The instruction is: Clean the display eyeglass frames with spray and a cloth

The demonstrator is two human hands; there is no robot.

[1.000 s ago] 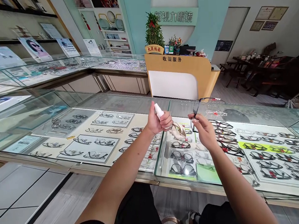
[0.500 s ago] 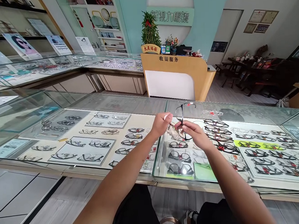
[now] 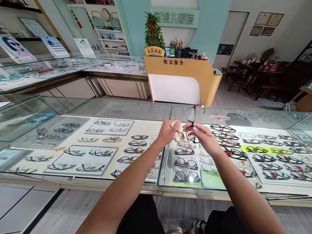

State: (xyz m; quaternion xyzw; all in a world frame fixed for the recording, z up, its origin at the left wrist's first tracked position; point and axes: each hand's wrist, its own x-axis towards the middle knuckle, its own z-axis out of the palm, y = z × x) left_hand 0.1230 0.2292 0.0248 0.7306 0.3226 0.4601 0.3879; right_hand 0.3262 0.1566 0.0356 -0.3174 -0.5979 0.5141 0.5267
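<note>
My left hand (image 3: 168, 131) is closed round a small white spray bottle (image 3: 176, 124), whose tip shows past my fingers. A beige cloth (image 3: 182, 140) hangs just below that hand. My right hand (image 3: 203, 137) pinches a pair of black-framed glasses (image 3: 191, 116), held upright with one lens above my fingers. Both hands nearly touch, a little above the glass counter (image 3: 135, 109). The bottle's tip points at the glasses.
Rows of eyeglass frames (image 3: 186, 162) lie under the glass counter top. A wooden cashier desk (image 3: 180, 79) with a plant stands behind. More display cases (image 3: 66, 67) run along the left. Dark tables and chairs (image 3: 259, 71) fill the back right.
My hands have come together: the right hand brought the glasses left and lower toward the bottle. The left hand tipped the bottle down. The view drifted slightly right.
</note>
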